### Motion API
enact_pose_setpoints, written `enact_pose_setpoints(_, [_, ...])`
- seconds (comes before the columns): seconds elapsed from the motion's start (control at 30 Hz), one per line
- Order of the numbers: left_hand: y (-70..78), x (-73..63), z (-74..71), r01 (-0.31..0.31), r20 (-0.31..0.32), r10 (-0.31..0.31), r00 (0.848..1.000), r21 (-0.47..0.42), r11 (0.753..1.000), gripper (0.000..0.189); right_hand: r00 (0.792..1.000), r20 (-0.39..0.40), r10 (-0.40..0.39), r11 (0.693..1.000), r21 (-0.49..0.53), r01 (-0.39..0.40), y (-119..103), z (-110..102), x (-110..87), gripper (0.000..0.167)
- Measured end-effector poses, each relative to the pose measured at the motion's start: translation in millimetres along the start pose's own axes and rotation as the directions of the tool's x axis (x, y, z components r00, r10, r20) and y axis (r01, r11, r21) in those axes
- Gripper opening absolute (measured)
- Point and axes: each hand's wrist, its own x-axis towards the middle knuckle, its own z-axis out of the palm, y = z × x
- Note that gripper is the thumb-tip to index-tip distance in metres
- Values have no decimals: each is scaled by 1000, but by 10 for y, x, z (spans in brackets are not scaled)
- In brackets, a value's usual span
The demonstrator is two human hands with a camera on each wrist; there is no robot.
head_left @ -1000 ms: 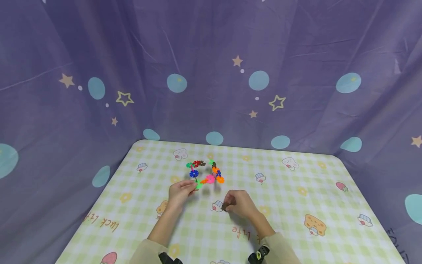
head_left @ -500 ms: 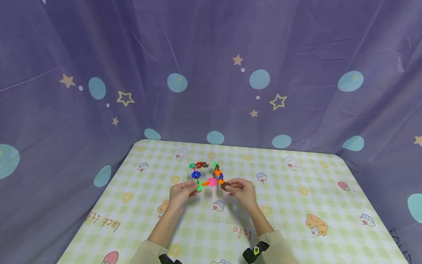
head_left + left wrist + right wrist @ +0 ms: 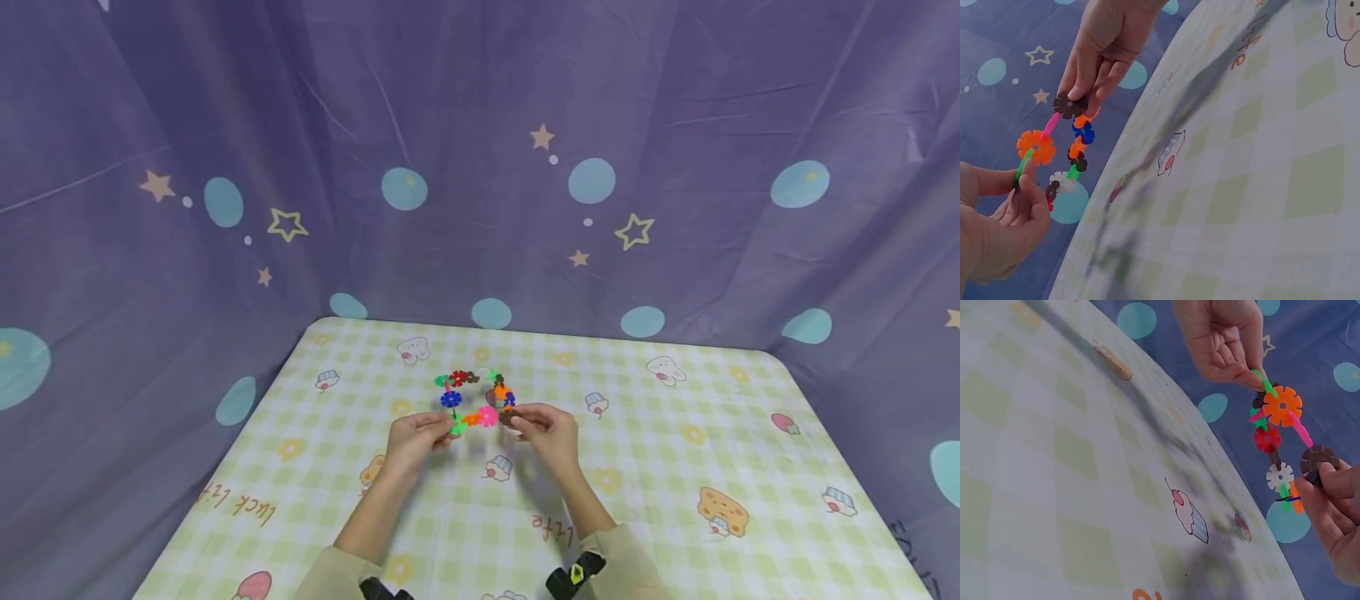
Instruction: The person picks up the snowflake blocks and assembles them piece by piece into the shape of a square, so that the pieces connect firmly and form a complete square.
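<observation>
A ring of linked notched plastic discs (image 3: 487,416) is held up above the table, in pink, orange, blue, green, red, brown and white. At its near left, my left hand (image 3: 412,443) pinches a green disc (image 3: 1024,167) between thumb and fingers. My right hand (image 3: 550,433) pinches a brown disc (image 3: 1319,461) at the near right. In the wrist views a pink disc (image 3: 1300,429) runs from the big orange disc (image 3: 1282,406) to the brown disc's edge. Whether their slots are fully joined I cannot tell. Fingers partly hide both pinched discs.
Under the hands lies a table (image 3: 645,450) with a green-and-white checked cloth, printed with cakes and flowers. A purple curtain (image 3: 480,250) with stars and ovals hangs behind and beside it. A dark device (image 3: 576,575) is strapped at the right wrist.
My right hand has moved forward and up from the near cloth, bringing the brown disc to the ring, then slightly left to the pink disc. The left hand has kept its pinch.
</observation>
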Motion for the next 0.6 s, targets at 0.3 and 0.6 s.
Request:
enact_pose_setpoints(0.3, [4,-26,-15,13,24,-14,1000,23,1000,25,997,-24,-75,995,-69,73,82,35,-13,13])
enact_pose_setpoints(0.6, [33,-16,-34,-16,-11,17,1000,84,996,20,994,44,-100,987,-120,105,9,38,-76,7])
